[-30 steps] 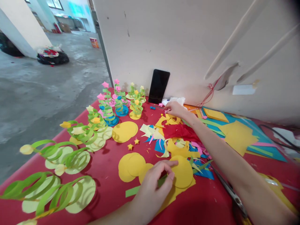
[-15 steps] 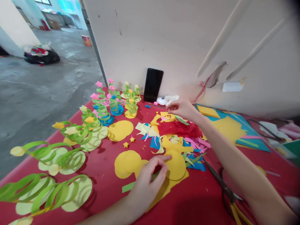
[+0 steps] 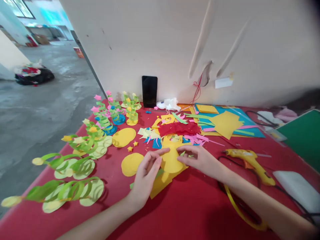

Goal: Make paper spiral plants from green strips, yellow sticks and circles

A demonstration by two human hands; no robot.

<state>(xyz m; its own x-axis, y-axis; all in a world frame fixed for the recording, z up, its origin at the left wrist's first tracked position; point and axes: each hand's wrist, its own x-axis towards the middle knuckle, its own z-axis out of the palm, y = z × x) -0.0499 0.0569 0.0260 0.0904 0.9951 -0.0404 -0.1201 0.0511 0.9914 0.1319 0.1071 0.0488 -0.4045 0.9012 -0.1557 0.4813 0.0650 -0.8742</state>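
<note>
A yellow paper circle (image 3: 172,161) is between my two hands, above a pile of paper scraps. My left hand (image 3: 146,173) pinches its left edge with thumb and forefinger. Bent fingers of my right hand (image 3: 197,158) are at its right edge; the exact contact of the fingertips is hard to make out. Under it lies a yellow paper sheet (image 3: 160,185). More yellow circles (image 3: 131,164) rest just left of my left hand, near two small folded yellow stars (image 3: 130,149). A green paper strip (image 3: 132,185) shows partly behind my left hand.
Rows of green paper spirals (image 3: 72,193) with stars on round bases fill the table's left side. A phone (image 3: 149,91) leans on the wall. A yellow glue gun (image 3: 250,161) with its cord lies at right. A yellow handle (image 3: 237,210) shows partly under my right forearm.
My right hand has come down from the back of the scrap pile to the circle's right edge. My left hand keeps the circle. The view has shifted right, bringing the glue gun into sight.
</note>
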